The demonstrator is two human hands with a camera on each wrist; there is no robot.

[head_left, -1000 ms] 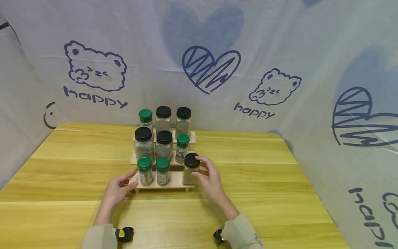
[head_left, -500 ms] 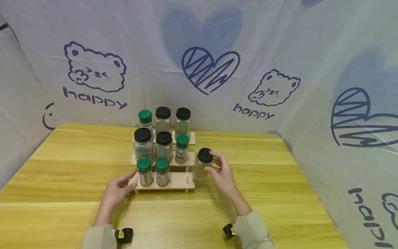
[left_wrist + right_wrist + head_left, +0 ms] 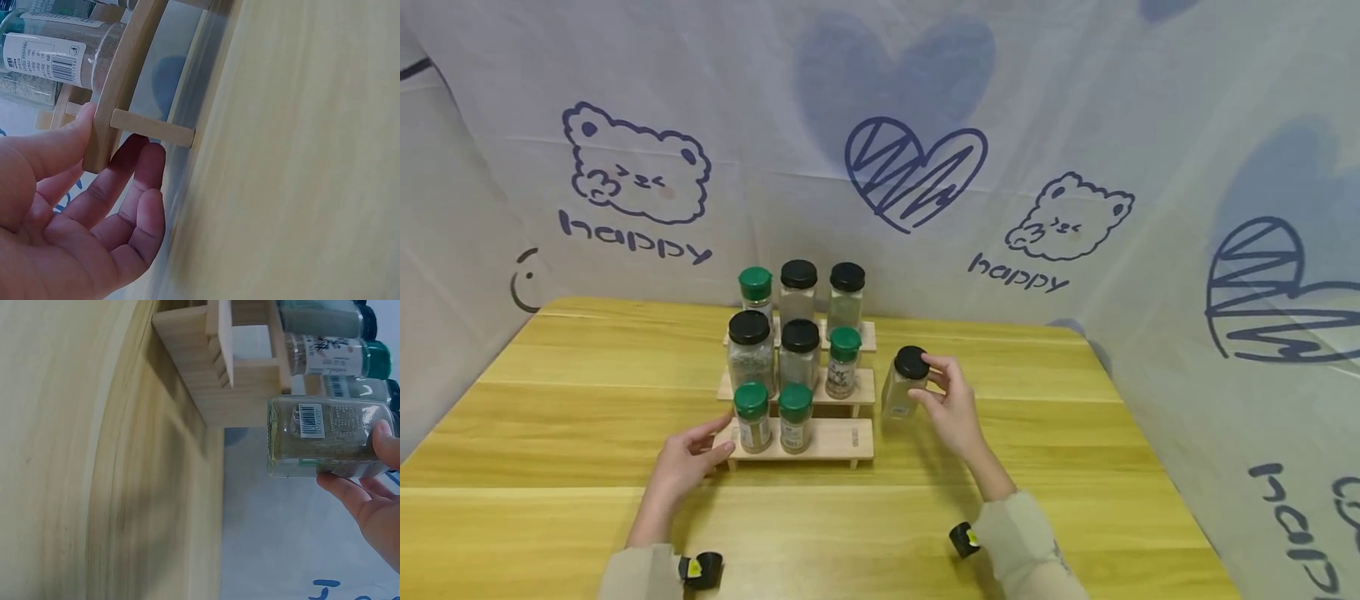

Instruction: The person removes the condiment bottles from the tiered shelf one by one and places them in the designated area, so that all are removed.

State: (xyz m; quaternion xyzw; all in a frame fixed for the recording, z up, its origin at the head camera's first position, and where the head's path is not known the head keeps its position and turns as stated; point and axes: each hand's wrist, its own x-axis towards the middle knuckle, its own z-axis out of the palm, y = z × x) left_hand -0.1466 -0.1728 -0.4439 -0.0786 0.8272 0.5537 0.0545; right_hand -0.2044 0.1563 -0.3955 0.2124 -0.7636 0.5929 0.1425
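Note:
A black-lidded spice jar is held up off the table, right of the wooden spice rack. My right hand pinches it near the lid between thumb and fingers; in the right wrist view the jar shows a barcode label and powder inside. At the rack's front left corner, my left hand grips the lowest step. In the left wrist view the thumb lies on the step's end, with fingers beneath. Two green-capped jars, one left and one right, stand on that step.
The middle step carries two black-lidded jars and one green-capped jar. Similar jars stand on the top step. Behind the wooden table hangs a printed cloth.
My right hand has lifted the black-lidded jar off the lowest step's right end and carried it right and slightly back. My left hand keeps its place on the rack.

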